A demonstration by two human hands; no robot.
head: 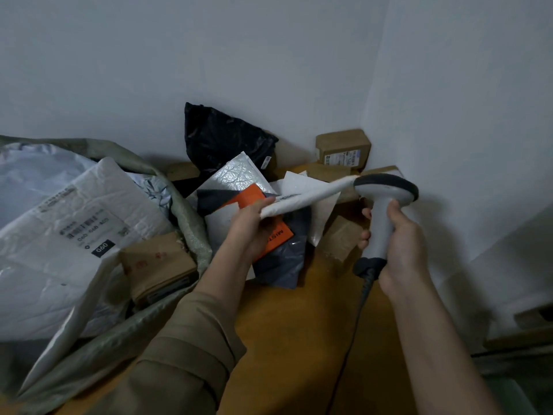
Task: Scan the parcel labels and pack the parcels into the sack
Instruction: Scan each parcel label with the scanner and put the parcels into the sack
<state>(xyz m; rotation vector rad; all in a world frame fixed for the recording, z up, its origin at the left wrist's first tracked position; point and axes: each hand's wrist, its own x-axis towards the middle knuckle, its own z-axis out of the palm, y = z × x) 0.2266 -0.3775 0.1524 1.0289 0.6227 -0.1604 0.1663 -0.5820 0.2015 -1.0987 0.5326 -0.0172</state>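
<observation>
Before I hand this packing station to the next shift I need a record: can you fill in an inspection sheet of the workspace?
Surface: orange-brown table, bare in the near middle.
Job's things: green woven sack at left, open, holding a large white mailer and a brown box; grey scanner; thin white parcel held up to its head.
Clutter: unpacked pile in the corner: black bag, silver bubble mailer, orange-and-dark mailer, brown boxes.
Hands: left hand grips the white parcel; right hand grips the scanner handle.
Cables: black scanner cord trails down across the table.
Surroundings: plain grey walls meeting in a corner.
</observation>
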